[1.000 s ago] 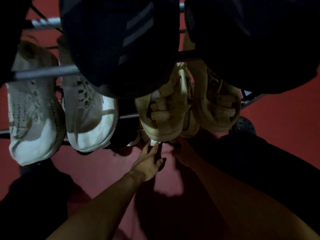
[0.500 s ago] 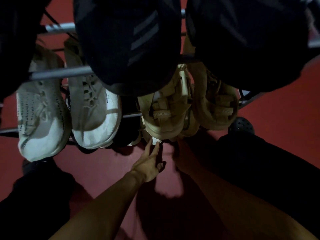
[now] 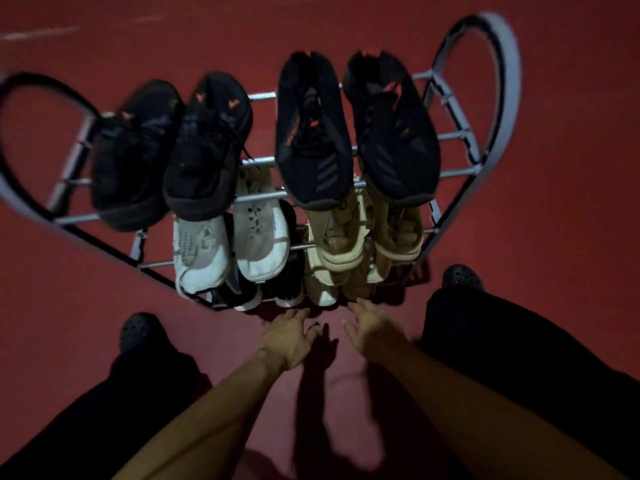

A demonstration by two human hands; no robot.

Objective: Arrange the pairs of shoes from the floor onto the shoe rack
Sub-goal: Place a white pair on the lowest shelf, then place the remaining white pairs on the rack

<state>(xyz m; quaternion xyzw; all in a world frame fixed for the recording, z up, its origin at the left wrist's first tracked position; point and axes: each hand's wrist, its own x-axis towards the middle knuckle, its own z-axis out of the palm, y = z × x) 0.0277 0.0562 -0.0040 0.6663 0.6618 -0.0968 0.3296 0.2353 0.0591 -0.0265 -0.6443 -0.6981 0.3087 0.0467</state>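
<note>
Two bare hands reach toward the rack's [image 3: 504, 84] front edge, both empty. The left hand [image 3: 289, 336] has its fingers loosely spread, tips just short of the bottom tier; the right hand [image 3: 374, 329] is likewise spread and apart from the shoes. On the top tier sit two black pairs: one [image 3: 173, 154] toward the left end, one [image 3: 353, 129] toward the right. The middle tier carries a white pair [image 3: 230, 244] on the left and a beige pair [image 3: 367, 237] on the right. Dark shoes [image 3: 266, 289] with white soles lie on the bottom tier, partly hidden. The floor [image 3: 571, 220] is red.
</note>
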